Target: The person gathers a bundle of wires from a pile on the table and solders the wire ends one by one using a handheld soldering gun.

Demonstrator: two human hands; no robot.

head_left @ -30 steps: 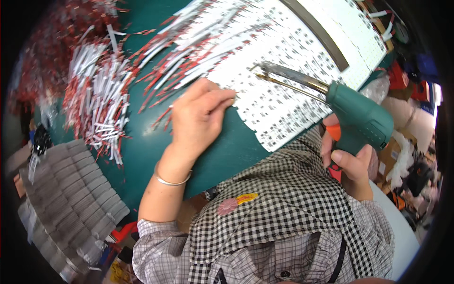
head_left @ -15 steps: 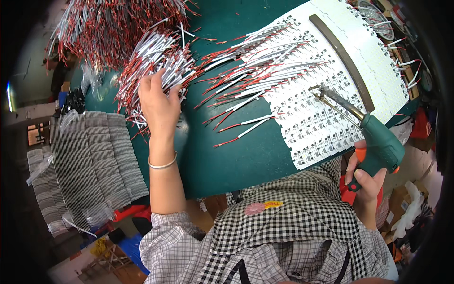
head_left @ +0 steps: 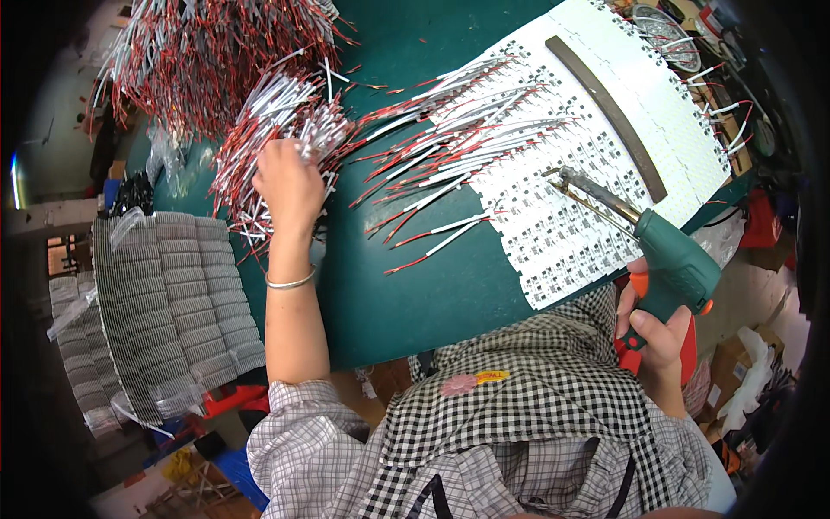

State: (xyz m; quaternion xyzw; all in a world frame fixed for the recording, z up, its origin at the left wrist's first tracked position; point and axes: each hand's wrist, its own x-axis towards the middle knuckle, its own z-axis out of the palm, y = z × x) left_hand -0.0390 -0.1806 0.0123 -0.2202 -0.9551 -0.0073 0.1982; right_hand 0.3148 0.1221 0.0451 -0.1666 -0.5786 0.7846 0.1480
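Note:
My left hand (head_left: 292,183) is at a heap of short white-sleeved wires with red ends (head_left: 275,99), its fingers curled in on some of them; the fingertips are partly hidden and blurred. In my right hand (head_left: 653,329) is a green soldering gun (head_left: 679,259) with an orange trigger, gripped by the handle. Its metal tip hangs over a white sheet of small circuit boards (head_left: 553,251). Rows of wires (head_left: 467,156) lie along the sheet's left side, their red ends reaching out over the green table.
A curved dark bar (head_left: 609,117) rests on the board sheet. A larger heap of wires (head_left: 216,60) fills the far left. Stacked grey ribbed strips (head_left: 173,294) sit left of the green table (head_left: 398,303). A coil of wire (head_left: 666,39) is at the far right.
My left hand has curled its fingers in on wires in the heap. The soldering gun, sheet and table appear slightly further left in the view.

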